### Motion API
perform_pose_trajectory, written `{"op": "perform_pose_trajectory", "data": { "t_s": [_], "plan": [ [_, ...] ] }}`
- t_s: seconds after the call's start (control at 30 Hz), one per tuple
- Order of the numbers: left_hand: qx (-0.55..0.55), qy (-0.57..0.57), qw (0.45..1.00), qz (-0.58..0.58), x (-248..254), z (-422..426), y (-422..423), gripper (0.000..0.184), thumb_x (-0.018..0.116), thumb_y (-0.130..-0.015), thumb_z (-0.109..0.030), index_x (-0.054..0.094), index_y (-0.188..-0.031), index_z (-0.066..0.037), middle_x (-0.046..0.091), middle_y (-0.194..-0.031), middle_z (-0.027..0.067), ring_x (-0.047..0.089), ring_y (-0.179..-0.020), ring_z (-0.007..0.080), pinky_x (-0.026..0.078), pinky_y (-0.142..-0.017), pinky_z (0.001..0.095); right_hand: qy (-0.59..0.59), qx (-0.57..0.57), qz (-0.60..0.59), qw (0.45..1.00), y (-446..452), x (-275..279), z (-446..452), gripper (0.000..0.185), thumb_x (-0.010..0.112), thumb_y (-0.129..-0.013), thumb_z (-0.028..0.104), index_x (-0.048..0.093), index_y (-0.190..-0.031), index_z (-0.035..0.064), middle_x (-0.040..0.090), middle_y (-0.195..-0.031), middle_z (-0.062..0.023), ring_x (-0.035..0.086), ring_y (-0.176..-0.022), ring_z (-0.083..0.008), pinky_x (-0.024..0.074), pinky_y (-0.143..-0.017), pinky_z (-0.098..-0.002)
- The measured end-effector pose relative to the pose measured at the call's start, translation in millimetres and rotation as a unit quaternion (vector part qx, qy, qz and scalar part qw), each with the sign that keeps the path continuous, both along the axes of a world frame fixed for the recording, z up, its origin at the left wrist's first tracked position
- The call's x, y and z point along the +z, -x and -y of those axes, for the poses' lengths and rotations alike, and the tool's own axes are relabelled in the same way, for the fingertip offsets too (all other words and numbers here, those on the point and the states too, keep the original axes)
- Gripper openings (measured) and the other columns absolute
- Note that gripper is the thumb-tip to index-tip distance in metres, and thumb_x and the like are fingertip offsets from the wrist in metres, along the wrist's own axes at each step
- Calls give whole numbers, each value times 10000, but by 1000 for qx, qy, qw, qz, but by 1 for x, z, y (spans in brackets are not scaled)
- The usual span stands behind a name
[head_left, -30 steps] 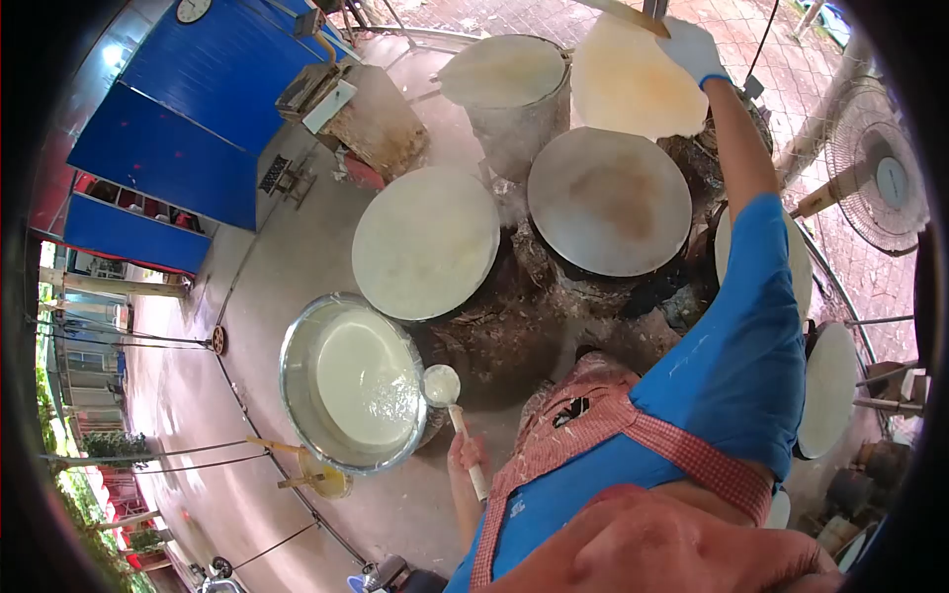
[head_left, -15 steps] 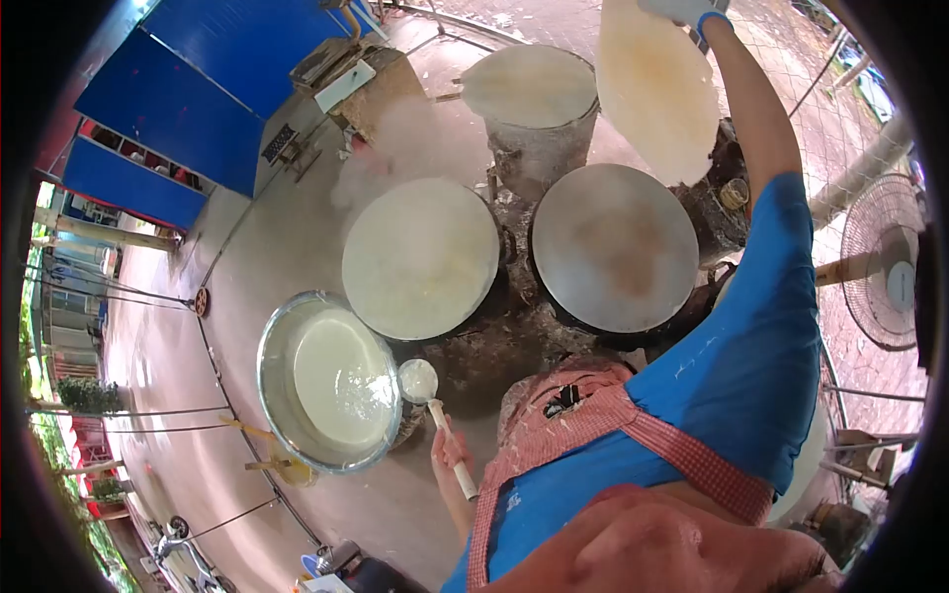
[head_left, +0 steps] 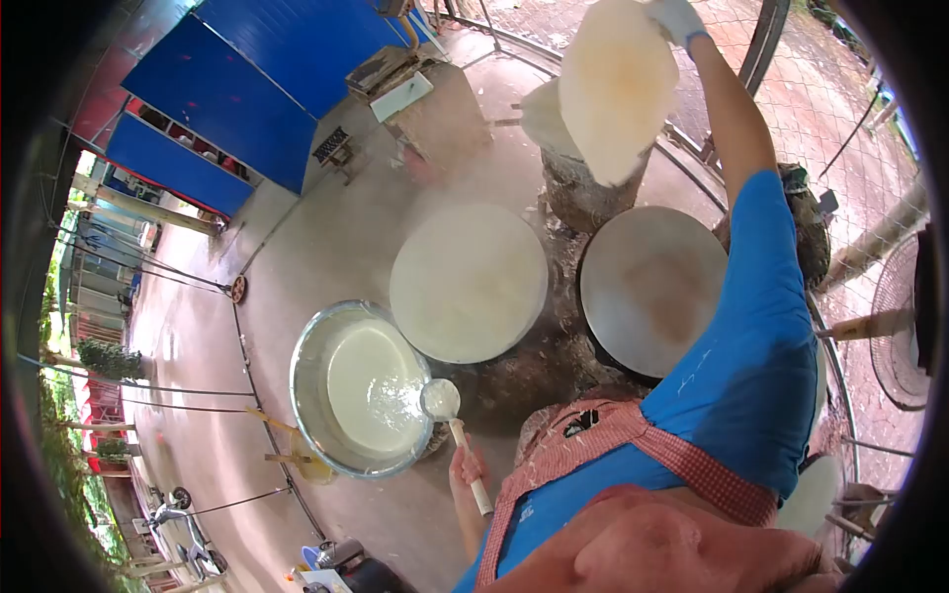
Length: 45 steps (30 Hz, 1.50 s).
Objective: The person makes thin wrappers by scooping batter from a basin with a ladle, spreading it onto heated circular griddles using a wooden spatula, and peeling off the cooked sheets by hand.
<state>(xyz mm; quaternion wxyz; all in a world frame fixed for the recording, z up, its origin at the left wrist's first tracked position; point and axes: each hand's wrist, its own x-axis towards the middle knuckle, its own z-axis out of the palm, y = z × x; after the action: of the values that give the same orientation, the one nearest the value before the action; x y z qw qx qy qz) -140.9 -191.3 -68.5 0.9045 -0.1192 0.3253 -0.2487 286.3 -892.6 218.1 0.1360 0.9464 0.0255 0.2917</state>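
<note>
My left hand (head_left: 468, 465) is closed around the pale handle of a ladle (head_left: 441, 399). The ladle's round bowl hangs beside the rim of a large metal basin (head_left: 308, 415) that holds white batter (head_left: 368, 381). Up at the top right, my gloved right hand (head_left: 676, 20) grips the upper edge of a big, thin crepe-like sheet (head_left: 621, 94), which dangles freely. Below that sheet is a bare round griddle (head_left: 652, 287) with a brownish middle. A second round griddle (head_left: 469, 282) is coated with a pale layer and stands next to the basin.
Behind the hanging sheet, a pale round top (head_left: 546, 119) rests on a drum-like stand (head_left: 588, 198). A brick block (head_left: 440, 119) and blue panels (head_left: 217, 79) stand farther back. A fan (head_left: 898, 321) and wire fencing (head_left: 840, 119) are on the right.
My right hand has carried the sheet leftward, so it now hangs in front of the pale round top at the back. The view has shifted; my left hand still holds the ladle beside the basin.
</note>
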Motion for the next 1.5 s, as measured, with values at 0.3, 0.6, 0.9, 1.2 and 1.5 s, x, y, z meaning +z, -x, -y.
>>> {"op": "perform_pose_trajectory", "data": {
  "t_s": [0.3,0.6,0.9,1.2,1.5],
  "plan": [
    [-3,-279,959,-42,13,8,6,277,440,-897,-164,493,-1117,-6,293,-514,-36,268,-356,35,272,-317,173,-773,-135,233,575,8,-230,-29,315,501,-764,274,559,-567,34,494,-462,-72,512,-435,-170,393,-443,-312],
    [34,-211,977,-23,30,9,21,281,450,-891,-133,471,-1133,9,313,-510,-42,286,-352,19,301,-334,170,-739,-349,165,552,-14,-390,-36,375,505,-692,272,633,-882,-25,631,-800,-216,618,-774,-346,474,-689,-412],
    [67,-146,985,-64,53,24,1,207,495,-875,-160,497,-1035,-29,362,-535,-60,301,-363,8,322,-344,155,-503,-323,22,801,35,-358,-49,560,551,-744,461,579,-989,-42,609,-896,-248,594,-861,-378,457,-734,-431],
    [220,-55,963,144,44,-47,16,420,410,-898,-118,337,-1308,-174,352,-650,17,345,-483,70,301,-303,167,-572,155,-252,765,65,-289,-293,355,609,-771,289,611,-978,1,551,-642,-56,463,-510,-109,375,-484,-264],
    [-70,-337,938,27,-148,-277,-48,330,486,-823,-79,365,-1129,-106,398,-594,50,332,-369,98,298,-296,253,-30,274,-452,849,204,-288,-650,261,522,-693,273,644,-745,48,622,-759,-168,607,-709,-335,478,-624,-435]
  ]
}}
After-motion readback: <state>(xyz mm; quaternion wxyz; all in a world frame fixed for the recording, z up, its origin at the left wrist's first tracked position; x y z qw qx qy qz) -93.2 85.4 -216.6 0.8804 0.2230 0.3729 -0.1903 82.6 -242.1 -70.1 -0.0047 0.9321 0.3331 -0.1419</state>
